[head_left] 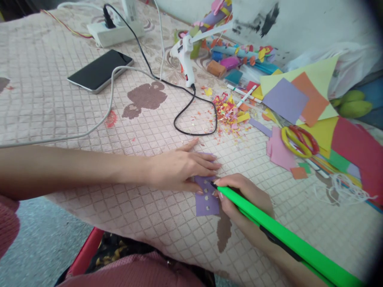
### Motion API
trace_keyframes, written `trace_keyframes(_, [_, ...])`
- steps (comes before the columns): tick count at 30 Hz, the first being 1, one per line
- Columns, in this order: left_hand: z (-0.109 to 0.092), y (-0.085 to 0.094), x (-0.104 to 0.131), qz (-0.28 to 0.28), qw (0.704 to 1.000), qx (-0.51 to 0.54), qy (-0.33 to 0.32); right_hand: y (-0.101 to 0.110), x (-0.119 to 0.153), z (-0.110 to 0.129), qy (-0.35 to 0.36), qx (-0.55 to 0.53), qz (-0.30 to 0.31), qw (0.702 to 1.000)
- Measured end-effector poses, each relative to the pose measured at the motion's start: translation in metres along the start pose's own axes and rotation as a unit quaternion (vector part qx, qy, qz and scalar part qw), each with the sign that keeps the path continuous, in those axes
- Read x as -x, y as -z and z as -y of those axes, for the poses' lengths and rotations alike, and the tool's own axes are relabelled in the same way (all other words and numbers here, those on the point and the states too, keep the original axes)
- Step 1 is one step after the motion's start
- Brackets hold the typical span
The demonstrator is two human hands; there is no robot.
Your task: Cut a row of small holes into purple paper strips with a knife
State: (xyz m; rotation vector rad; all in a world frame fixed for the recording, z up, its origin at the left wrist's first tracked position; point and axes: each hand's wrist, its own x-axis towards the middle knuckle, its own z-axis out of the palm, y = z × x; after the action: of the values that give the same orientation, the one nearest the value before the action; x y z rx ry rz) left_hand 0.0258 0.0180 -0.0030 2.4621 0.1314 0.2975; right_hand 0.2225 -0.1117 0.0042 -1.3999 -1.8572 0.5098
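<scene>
A strip of purple paper [207,205] with several small pale spots lies on the patterned cloth near its front edge. My left hand [185,167] rests flat across the upper part of this strip, fingers spread. In my right hand [243,197] is a long bright green tool [269,223] with a dark tip, pinched close to that tip. The tip is at the strip's right side, just below my left fingertips; whether it touches the paper I cannot tell.
Beyond my hands are a white glue gun [186,59], its looped black cord and paper scraps [227,109]. Scissors [299,141], coloured paper [285,99] and white string [348,189] lie right. A phone [100,71] and power strip [115,34] lie at the back left.
</scene>
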Motion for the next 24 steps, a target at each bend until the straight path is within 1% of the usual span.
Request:
trace_keyframes(6, [-0.005,-0.001,0.001,-0.008,1.000,-0.020,0.019,0.002,0.000,0.002,-0.004,0.006,0.002,1.000])
trace_keyframes(11, [-0.007,-0.003,0.004,-0.022,0.999,-0.041,0.020,0.001,0.002,-0.001,0.000,0.006,0.005,1.000])
trace_keyframes(16, [-0.001,-0.004,0.002,-0.040,0.999,0.020,0.017,0.000,0.001,-0.005,0.007,-0.001,0.000,1.000])
trace_keyframes(19, [0.003,-0.004,0.001,-0.037,0.999,0.039,0.004,-0.001,0.001,-0.006,0.005,-0.002,0.004,1.000])
trace_keyframes(24, [0.002,-0.002,0.000,-0.017,1.000,0.015,0.003,0.001,0.001,-0.002,0.004,0.007,0.004,1.000])
